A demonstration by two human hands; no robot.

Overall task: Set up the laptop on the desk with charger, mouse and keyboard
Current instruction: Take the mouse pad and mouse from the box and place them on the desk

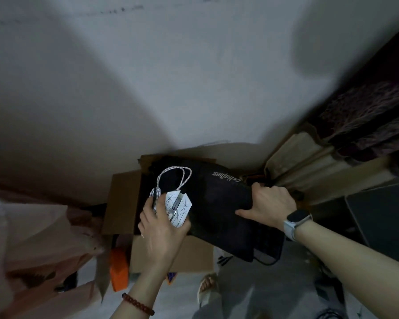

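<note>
My left hand [160, 231] grips a white mouse [178, 208] with thin dark star lines, together with its looped braided white cable [171, 174]. My right hand [271, 204], a watch on its wrist, clasps the edge of a black fabric sleeve or bag [219, 199] with pale lettering. This black bag lies tilted across an open cardboard box [122, 199]. A dark flat object with a black cord [268, 256] pokes out beneath the bag's near end. What the bag holds is hidden.
A plain wall fills the upper view. Beige cushions or folded bedding [309, 162] and a dark patterned cloth [373, 116] are at right. A dark cabinet or desk corner [382, 217] sits lower right. An orange object [119, 268] and pinkish bags [44, 238] lie at left.
</note>
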